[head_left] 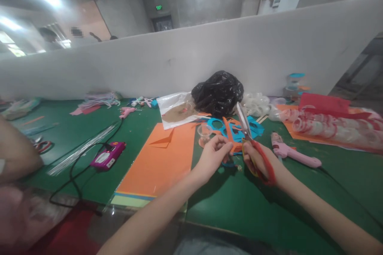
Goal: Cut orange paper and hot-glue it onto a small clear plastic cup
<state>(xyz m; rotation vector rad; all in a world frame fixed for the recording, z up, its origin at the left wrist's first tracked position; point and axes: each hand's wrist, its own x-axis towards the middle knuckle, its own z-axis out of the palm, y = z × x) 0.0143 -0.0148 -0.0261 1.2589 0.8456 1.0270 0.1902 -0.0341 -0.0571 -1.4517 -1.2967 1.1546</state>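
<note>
My right hand (257, 159) is closed around the red and yellow handles of a pair of scissors (244, 121). Their blades point up and away, slightly parted. Beside them, my left hand (216, 156) has its thumb and fingers pinched together; whatever they hold is hidden or too small to name. Just beyond both hands lie blue paper scraps (217, 124) with round holes and orange paper cuttings (229, 133). A small clear plastic cup (204, 132) stands at the left fingers. Left of my hands is a stack of orange paper sheets (158, 163).
A black plastic bag (220, 91) sits against the white partition (149, 61). At right are a pink glue gun (295, 155) and stacked clear cups (332, 129). Leftward lie a purple power box (109, 155), clear sticks (83, 149), another glue gun (128, 112) and another person's arm (18, 151).
</note>
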